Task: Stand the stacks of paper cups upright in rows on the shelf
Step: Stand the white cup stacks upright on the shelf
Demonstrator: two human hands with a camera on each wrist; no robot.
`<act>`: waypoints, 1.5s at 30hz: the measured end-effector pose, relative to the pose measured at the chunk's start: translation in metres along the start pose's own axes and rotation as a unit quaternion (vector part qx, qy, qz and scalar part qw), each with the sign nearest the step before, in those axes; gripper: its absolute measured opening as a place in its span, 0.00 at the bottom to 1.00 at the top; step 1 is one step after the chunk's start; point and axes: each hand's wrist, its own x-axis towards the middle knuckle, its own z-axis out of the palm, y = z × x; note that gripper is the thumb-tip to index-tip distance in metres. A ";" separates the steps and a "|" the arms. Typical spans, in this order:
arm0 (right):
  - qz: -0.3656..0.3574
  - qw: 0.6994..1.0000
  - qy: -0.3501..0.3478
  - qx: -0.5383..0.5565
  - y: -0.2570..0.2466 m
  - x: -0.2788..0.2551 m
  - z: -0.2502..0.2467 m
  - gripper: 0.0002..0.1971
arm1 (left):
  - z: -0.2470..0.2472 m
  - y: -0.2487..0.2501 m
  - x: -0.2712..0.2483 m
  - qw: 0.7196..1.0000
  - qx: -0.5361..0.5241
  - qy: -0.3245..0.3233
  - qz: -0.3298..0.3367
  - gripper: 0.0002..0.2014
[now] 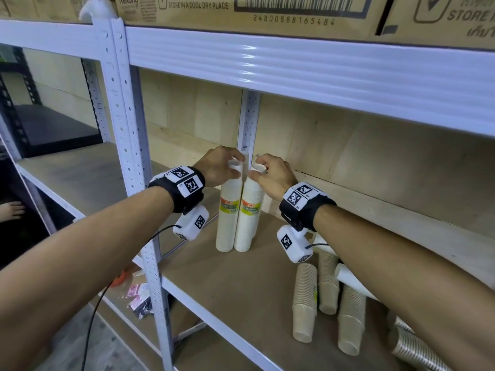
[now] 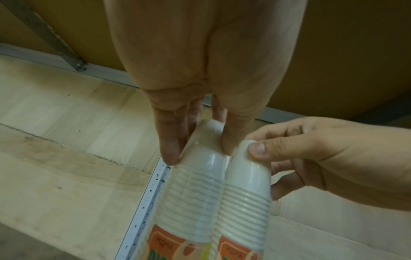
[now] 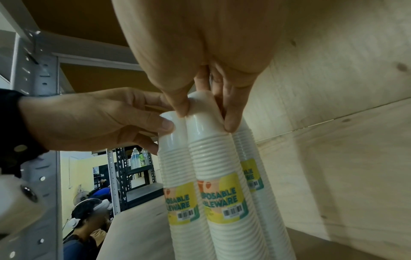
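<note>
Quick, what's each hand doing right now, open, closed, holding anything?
Left hand: fingers pinch the top of the left white wrapped stack of paper cups.
Right hand: fingers pinch the top of the right white wrapped stack of paper cups.

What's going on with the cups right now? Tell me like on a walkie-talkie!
Left hand grips left white stack; right hand grips right white stack. Both upright, touching. Brown stacks lying flat, not blocking.

Stockroom, white metal shelving (image 1: pixel 308 84), cardboard cartons (image 1: pixel 241 14) stored on top
</note>
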 end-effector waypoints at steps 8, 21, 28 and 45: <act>0.009 1.000 0.007 0.009 -0.002 0.003 -0.018 0.22 | -0.019 0.020 0.008 0.999 0.007 0.026 0.022 0.17; 0.090 0.992 -0.005 -0.093 0.053 -0.033 -0.112 0.19 | 0.008 0.104 0.036 0.994 -0.021 -0.008 0.108 0.16; 0.190 0.970 -0.040 -0.147 0.107 -0.087 -0.156 0.21 | 0.076 0.147 0.047 0.980 -0.003 -0.123 0.153 0.19; 0.319 0.908 -0.169 -0.214 0.201 -0.208 -0.149 0.43 | 0.255 0.158 0.044 0.919 0.103 -0.336 0.182 0.33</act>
